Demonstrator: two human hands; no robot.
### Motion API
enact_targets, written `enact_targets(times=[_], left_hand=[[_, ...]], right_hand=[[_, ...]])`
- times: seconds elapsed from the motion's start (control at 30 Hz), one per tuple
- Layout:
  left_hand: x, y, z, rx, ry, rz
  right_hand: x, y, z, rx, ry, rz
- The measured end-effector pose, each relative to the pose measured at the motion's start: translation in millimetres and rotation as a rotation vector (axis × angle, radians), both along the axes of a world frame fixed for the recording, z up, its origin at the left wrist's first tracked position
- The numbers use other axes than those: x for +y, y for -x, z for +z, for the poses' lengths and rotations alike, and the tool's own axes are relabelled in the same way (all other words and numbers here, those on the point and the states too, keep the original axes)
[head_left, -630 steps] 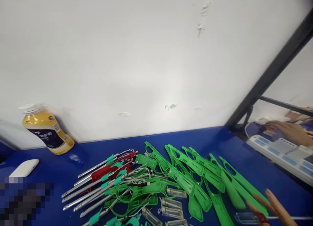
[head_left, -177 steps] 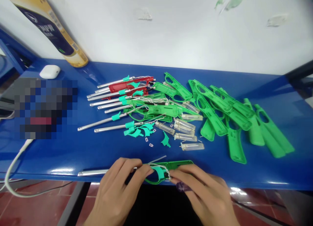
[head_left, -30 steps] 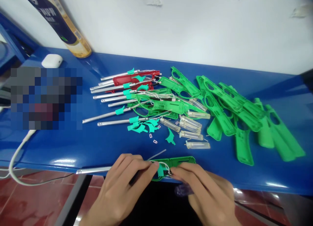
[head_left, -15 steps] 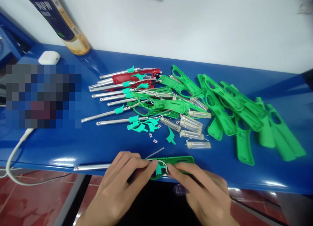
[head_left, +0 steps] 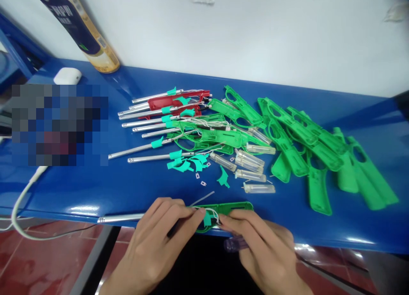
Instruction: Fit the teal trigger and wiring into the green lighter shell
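Observation:
A half-built long-nosed lighter lies at the desk's front edge: a green handle shell (head_left: 238, 207) with a metal tube (head_left: 119, 218) pointing left. My left hand (head_left: 162, 231) is closed on its middle, thumb beside the teal trigger (head_left: 208, 219). White wires (head_left: 214, 212) loop over the shell. My right hand (head_left: 260, 239) is closed too, thumb and forefinger pinching at the wire ends near a dark part, largely hidden. Below that palm sticks out a purple see-through piece (head_left: 234, 244), perhaps a tool handle. A thin clear tube (head_left: 203, 198) pokes up behind my left fingers.
Farther back lie several metal tubes (head_left: 156, 158) with triggers, loose teal triggers (head_left: 223, 176), clear fuel tanks (head_left: 259, 188), green shells (head_left: 319, 188) and red shells (head_left: 166, 101). A bottle (head_left: 102, 56), white case (head_left: 67, 76) and cable (head_left: 19, 205) are at left.
Both hands stay on the lighter in nearly the same pose. The purple piece under my right hand shows a little more. The view has shifted slightly.

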State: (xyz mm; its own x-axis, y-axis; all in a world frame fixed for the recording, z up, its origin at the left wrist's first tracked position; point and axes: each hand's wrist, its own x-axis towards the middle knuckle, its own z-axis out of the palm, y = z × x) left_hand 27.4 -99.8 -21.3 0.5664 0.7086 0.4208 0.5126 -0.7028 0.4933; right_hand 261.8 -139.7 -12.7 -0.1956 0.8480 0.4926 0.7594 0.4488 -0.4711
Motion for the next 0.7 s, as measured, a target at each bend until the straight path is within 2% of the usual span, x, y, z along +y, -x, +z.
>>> enact_targets(times=[0.13,0.3,0.43,0.7], left_hand=[[-0.4,-2.0,-0.1,0.001,0.046,0.011],[-0.5,-5.5,0.7,-0.025,0.207,0.116],[0.6,-3.1,1.0,-0.016,0.283,0.112],[3.6,-1.8,0.1,-0.024,0.290,0.112]], right_hand=[[-5.3,0.8,-4.2,0.043,0.039,-0.009],[-8.9,-1.0,-2.0,0.097,0.081,-0.007],[-5.2,-2.5,1.1,0.101,0.088,0.007],[-0.7,-0.2,-1.5,0.017,0.014,0.005]])
